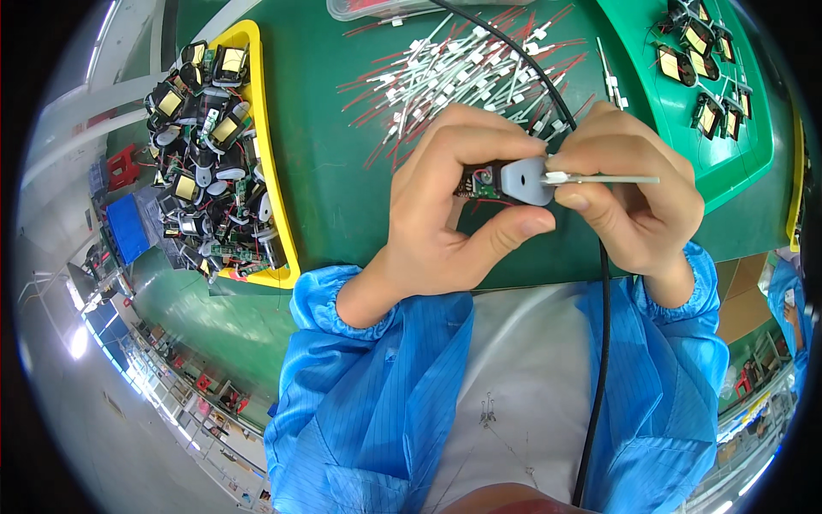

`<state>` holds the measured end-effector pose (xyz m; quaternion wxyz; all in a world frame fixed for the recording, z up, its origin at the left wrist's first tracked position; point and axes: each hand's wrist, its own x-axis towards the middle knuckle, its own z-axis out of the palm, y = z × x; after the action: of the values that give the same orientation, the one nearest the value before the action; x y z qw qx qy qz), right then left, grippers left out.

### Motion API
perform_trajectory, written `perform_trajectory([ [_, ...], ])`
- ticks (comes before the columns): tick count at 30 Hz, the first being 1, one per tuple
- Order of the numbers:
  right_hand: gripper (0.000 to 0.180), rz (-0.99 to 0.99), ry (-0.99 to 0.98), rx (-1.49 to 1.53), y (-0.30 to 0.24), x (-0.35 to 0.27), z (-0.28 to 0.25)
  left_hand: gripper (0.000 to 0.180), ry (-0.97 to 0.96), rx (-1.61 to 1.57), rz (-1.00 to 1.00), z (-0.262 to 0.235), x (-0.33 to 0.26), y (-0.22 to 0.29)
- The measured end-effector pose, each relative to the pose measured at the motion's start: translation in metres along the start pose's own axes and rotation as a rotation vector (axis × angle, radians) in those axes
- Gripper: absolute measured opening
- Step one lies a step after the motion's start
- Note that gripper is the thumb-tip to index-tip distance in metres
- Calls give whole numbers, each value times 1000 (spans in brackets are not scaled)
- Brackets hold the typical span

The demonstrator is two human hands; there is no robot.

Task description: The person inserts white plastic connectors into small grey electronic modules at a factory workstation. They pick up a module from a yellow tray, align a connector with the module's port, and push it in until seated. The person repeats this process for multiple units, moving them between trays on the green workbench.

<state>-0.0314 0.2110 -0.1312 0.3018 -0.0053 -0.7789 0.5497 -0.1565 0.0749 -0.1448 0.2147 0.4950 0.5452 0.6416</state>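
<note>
The left hand (pixel 428 210) is holding a small unit: its green board (pixel 485 190) is lying between the bent fingers and the thumb, and its grey cap (pixel 523 182) is sticking out to the right, past these fingers. The left thumb is pointing along the lower edge of the cap; I cannot tell if it is touching there. The right hand (pixel 655 158) is keeping its thumb and index finger narrow, pinching a white connector (pixel 556 178) just at the right end of the cap. I cannot tell if the connector is entering the cap. From this pinch, a pale stick (pixel 632 180) is extending to the right, in front of the right palm. Beyond the fingers of both hands, a pile of leads (pixel 475 73) is lying on the green table (pixel 338 227). Left of the left fingers, a yellow bin (pixel 276 171) is holding many units. Beyond the right fingers, toward the right, a green tray (pixel 728 182) is holding several more.
</note>
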Motion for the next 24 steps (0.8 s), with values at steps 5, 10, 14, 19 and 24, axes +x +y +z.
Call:
perform_trajectory([
  [5, 25, -28, 68, -47, 1, 2, -2, 42, 36, 20, -31, 1, -1, 0],
  [10, 22, -39, 40, -43, 2, 0, 0, 44, -53, 158, 134, -3, -3, -8],
  [14, 17, -14, 22, 23, 2, -1, -1, 44, -55, 235, 198, -4, -3, -6],
  [19, 17, -191, 37, -124, 5, -2, 4, 43, -41, 276, 240, -2, -2, -10],
  [24, 21, -173, 43, -121, 1, 1, 5, 42, -43, 212, 203, -1, -2, -8],
])
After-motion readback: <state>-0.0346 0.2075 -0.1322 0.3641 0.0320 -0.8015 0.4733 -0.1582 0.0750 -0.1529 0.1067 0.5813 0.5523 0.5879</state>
